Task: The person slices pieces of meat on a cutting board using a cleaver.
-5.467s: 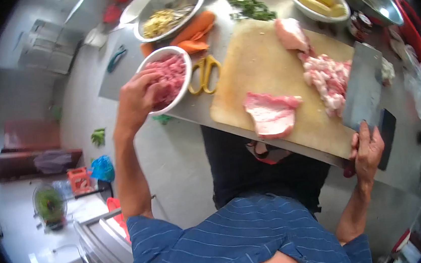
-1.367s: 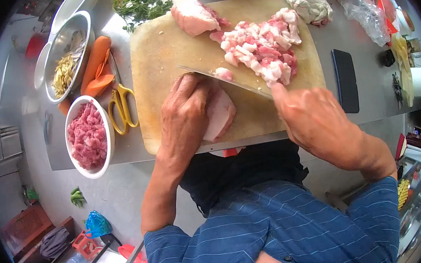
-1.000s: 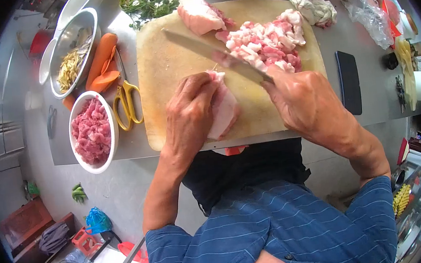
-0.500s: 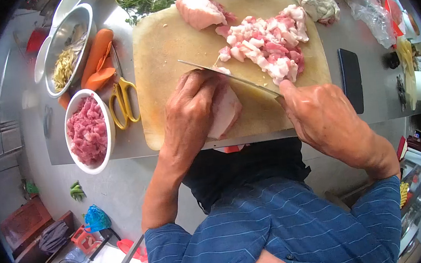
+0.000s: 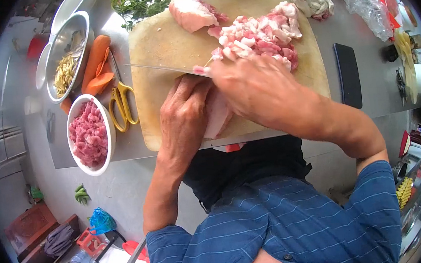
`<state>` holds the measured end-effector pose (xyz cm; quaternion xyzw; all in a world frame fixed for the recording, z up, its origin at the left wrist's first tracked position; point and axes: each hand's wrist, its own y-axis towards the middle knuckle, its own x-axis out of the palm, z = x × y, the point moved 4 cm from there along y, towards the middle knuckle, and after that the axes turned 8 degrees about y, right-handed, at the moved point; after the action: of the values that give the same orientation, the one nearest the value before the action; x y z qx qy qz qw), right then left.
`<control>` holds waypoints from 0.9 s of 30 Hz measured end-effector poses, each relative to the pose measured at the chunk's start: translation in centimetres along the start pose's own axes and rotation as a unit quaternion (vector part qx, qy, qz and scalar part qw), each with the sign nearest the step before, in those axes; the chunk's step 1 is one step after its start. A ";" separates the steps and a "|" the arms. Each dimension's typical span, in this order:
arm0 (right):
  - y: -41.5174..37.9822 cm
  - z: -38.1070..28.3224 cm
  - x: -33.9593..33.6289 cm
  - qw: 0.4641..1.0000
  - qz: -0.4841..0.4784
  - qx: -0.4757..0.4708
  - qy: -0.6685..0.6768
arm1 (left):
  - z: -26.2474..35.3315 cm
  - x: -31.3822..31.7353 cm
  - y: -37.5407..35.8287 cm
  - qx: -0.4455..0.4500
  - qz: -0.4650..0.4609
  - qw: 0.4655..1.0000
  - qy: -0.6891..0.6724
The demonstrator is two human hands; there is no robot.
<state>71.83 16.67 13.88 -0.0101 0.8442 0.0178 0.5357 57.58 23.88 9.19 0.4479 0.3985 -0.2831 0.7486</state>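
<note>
A pale wooden cutting board [image 5: 154, 43] lies in front of me. On its near part my left hand [image 5: 184, 111] presses with curled fingers on a piece of raw pork [image 5: 217, 116]. My right hand [image 5: 259, 86] is closed around a kitchen knife [image 5: 164, 68], its handle hidden in the grip. The blade points left, just beyond my left fingers, and a small strip of pork lies by it near the right hand. Diced pork [image 5: 264, 27] is heaped at the board's far right, partly covered by my right hand. Another pork chunk [image 5: 190, 13] rests at the far edge.
Left of the board are a white bowl of minced meat [image 5: 89, 135], yellow-handled scissors [image 5: 122, 107], carrots [image 5: 96, 61] and a metal bowl with pale strips [image 5: 65, 69]. Green herbs [image 5: 140, 9] lie behind. To the right are a phone [image 5: 348, 75] and a crumpled cloth [image 5: 308, 0].
My right hand with the knife has moved left and away from me, across the held pork and closer to my left hand. The blade now reaches farther left. The left hand stays on the pork.
</note>
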 end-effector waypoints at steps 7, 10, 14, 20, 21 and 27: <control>-6.8 2.9 -2.7 0.990 -0.055 0.124 0.023 | -0.1 0.1 -0.1 -0.027 0.026 0.999 -0.024; -7.0 3.1 -2.7 0.992 0.035 0.110 0.042 | -0.2 0.1 0.0 -0.004 0.056 0.998 -0.010; -5.7 1.7 -2.3 0.994 0.053 0.073 0.068 | -0.3 0.0 -0.1 0.019 0.064 0.998 0.005; -4.7 1.2 -1.4 0.998 0.005 0.052 0.038 | -0.3 0.1 -0.2 -0.003 0.044 0.999 -0.010; -4.7 1.2 -1.4 0.998 -0.006 0.048 0.026 | -0.3 0.1 -0.1 -0.006 0.041 0.999 -0.014; -7.0 2.3 -2.8 1.000 -0.001 0.014 0.017 | -0.3 0.0 -0.1 -0.004 0.026 0.999 -0.027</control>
<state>75.39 9.74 15.31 -0.0038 0.8531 0.0052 0.5218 57.43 24.08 9.12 0.4473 0.3672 -0.2738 0.7682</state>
